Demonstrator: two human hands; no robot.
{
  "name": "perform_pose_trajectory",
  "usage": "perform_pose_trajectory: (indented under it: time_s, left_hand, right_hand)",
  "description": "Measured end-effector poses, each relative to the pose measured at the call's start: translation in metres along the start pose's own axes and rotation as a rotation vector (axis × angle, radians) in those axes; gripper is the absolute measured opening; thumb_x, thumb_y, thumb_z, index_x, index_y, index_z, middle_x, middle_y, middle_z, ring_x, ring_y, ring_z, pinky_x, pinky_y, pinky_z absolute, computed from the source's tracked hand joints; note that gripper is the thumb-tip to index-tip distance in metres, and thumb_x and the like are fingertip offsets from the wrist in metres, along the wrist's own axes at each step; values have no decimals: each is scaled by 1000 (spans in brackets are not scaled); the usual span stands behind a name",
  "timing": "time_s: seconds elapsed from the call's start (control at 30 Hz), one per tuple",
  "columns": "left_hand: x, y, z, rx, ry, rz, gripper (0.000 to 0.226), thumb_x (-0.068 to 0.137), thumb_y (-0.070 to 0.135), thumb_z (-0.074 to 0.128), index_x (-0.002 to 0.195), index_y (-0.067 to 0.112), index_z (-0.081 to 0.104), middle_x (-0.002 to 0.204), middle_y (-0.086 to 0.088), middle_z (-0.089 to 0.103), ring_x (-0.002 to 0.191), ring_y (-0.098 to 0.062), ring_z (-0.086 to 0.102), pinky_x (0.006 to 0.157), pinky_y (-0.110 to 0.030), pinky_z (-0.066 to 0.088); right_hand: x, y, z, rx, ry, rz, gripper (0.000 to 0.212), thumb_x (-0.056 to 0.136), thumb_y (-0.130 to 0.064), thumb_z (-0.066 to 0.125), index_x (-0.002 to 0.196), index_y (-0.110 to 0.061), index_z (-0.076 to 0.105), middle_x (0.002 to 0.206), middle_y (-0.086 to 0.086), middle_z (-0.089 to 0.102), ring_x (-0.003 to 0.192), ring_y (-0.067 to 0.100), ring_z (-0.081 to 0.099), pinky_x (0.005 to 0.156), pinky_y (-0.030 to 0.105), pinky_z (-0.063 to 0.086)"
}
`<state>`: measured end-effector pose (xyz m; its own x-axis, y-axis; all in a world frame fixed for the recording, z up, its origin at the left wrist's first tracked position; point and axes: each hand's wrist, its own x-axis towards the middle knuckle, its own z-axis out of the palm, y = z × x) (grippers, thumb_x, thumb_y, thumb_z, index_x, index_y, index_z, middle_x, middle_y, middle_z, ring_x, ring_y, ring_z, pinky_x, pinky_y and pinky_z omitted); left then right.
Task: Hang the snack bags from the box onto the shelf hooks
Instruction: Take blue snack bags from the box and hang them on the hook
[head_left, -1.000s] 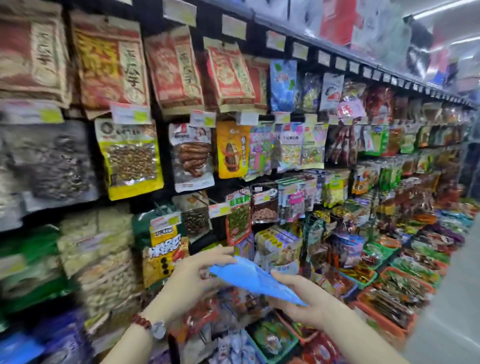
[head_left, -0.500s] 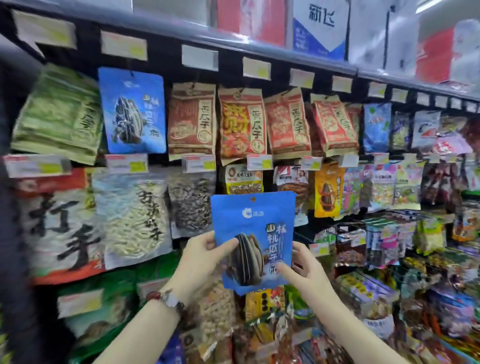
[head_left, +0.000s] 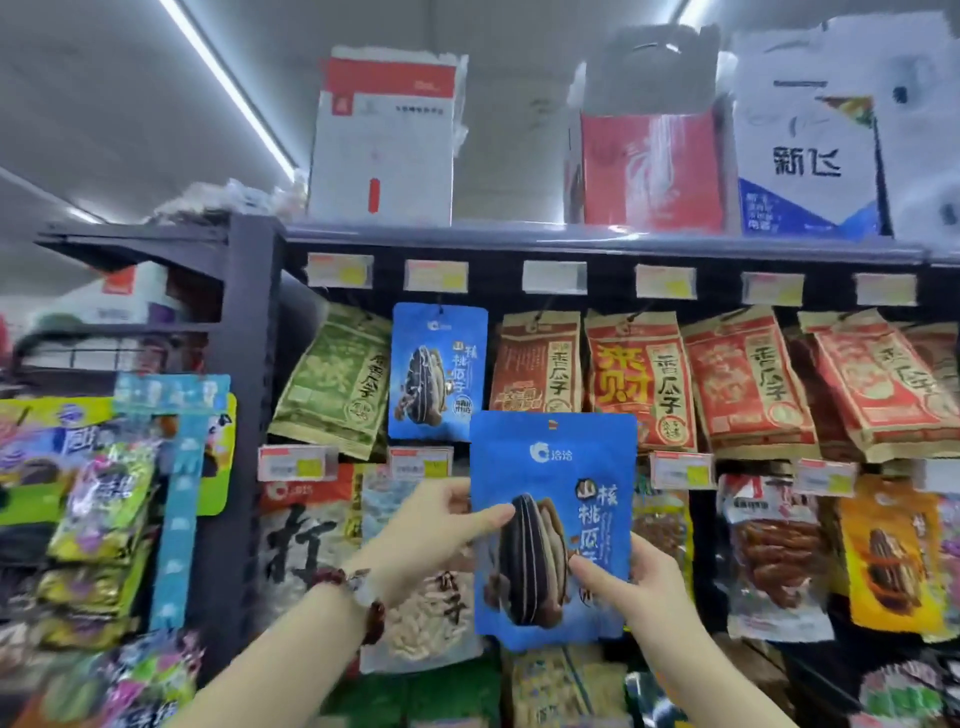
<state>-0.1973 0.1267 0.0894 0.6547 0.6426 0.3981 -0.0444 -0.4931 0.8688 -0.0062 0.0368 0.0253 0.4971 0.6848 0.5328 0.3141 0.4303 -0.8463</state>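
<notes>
Both hands' grip on one upright blue snack bag (head_left: 553, 525); left hand (head_left: 431, 530) mid-edge; right hand (head_left: 636, 582) lower corner

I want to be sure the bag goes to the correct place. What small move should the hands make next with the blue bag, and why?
Probably lift the held blue bag up and to the left, toward the hook where the same blue bag already hangs in the top row. Both the left hand and the right hand grip it, and its hang hole sits lower than that hook.
</notes>
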Motion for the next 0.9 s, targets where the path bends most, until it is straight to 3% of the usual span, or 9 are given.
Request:
perform_pose_trajectory:
  time_s: [0.1, 0.2, 0.27, 0.4, 0.63, 0.9]
  left_hand:
    - [11, 17, -37, 192, 116, 70, 20, 86, 40, 62, 101, 27, 66, 99, 3, 73, 84, -7, 69, 61, -20, 53]
    - [26, 32, -75, 404, 268, 153, 16, 84, 42, 64, 93, 29, 64, 88, 2, 71, 78, -13, 68, 62, -31, 56]
    - [39, 44, -96, 555, 347, 209, 22, 83, 42, 64, 98, 25, 66, 85, 6, 70, 79, -16, 67, 65, -32, 55]
    - [74, 73, -133, 767, 491, 343, 33, 82, 42, 65, 107, 20, 66, 98, 4, 68, 90, -11, 61, 80, -25, 48]
    - [137, 124, -166, 1100, 542, 614, 50, 80, 37, 69, 123, 17, 54, 123, -4, 61, 113, -21, 56, 98, -37, 45]
    - [179, 124, -170, 1248, 490, 611, 64, 74, 41, 73, 130, 23, 48, 129, 1, 57, 118, -22, 53, 100, -47, 42]
  right_hand:
    - [17, -12, 24, 55, -21, -18, 16, 78, -5, 74, 93, -11, 72, 88, 9, 77, 84, 28, 71, 79, 46, 55]
    - [31, -21, 41, 78, -48, -23, 18, 79, -7, 74, 96, -12, 72, 89, 4, 78, 83, 22, 73, 77, 37, 58]
    - [41, -24, 49, 92, -40, -24, 20, 79, -9, 74, 99, -11, 71, 92, 4, 78, 84, 20, 73, 78, 35, 59]
    - [60, -33, 60, 107, -13, -43, 18, 78, -11, 75, 95, -16, 72, 90, 2, 78, 86, 22, 73, 84, 41, 57]
    - [95, -49, 68, 115, 22, -37, 27, 77, -11, 76, 103, -13, 71, 94, 7, 77, 89, 29, 73, 88, 49, 55]
    - [119, -64, 70, 56, 30, -96, 24, 77, -7, 75, 100, -14, 70, 90, 7, 77, 85, 27, 74, 81, 40, 58]
